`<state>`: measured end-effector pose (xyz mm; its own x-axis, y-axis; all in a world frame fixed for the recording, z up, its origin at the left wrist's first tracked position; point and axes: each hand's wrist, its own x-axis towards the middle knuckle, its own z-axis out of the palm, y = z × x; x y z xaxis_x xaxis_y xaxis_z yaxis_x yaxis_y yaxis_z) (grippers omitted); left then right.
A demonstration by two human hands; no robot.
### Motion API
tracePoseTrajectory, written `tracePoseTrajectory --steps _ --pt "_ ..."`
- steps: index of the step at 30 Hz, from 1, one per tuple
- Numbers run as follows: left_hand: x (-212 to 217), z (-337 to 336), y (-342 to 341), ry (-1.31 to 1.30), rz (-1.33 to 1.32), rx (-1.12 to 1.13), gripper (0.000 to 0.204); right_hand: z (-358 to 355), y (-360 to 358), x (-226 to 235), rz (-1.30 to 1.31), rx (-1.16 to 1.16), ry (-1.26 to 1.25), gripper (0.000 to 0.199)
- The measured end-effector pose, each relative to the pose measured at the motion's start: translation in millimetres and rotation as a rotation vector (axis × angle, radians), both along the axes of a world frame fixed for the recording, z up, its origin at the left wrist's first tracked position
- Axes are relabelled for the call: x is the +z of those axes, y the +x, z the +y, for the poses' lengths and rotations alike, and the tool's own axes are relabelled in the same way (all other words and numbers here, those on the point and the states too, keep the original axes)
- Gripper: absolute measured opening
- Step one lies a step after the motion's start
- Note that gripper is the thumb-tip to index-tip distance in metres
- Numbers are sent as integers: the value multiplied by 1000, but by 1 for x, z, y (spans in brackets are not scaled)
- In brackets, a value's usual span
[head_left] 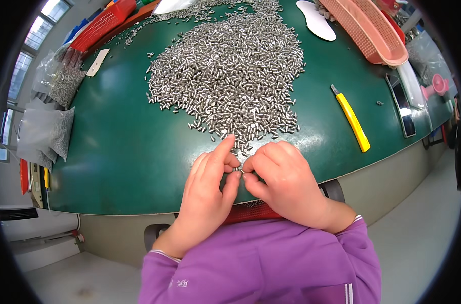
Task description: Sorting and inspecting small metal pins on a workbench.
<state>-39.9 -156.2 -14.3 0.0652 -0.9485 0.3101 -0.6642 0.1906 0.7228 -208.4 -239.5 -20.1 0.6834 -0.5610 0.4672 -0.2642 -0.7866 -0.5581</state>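
Observation:
A broad heap of small, bullet-shaped shiny metal pieces (230, 71) covers the middle of the green table (119, 152), its tip reaching down toward my fingers. At the near edge of that heap, my left hand (207, 182) is closed at thumb and middle finger, with its index finger stretched toward the heap. Opposite it, my right hand (286, 180) pinches with thumb and index finger. A few metal pieces show between the meeting fingertips; how many each hand grips is partly hidden.
Below the table edge sits a red basket (250, 213) with metal pieces in it. On the right lie a yellow box cutter (353, 121), a phone (401, 105) and a pink basket (367, 30). Filled plastic bags (45, 129) and a red basket (102, 25) line the left side.

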Motion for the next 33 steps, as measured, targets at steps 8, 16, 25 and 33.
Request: tracePoseTrajectory --steps 8,16,25,33 --pt "3 4 -2 34 56 4 70 -3 -5 4 -7 48 28 18" --pt "5 5 -1 67 81 36 70 -8 -7 10 -55 53 202 19" --pt "0 1 -4 52 60 61 67 -6 -3 8 -20 11 114 17" --pt "-2 0 -4 53 70 57 70 -7 -4 7 -31 15 121 18"
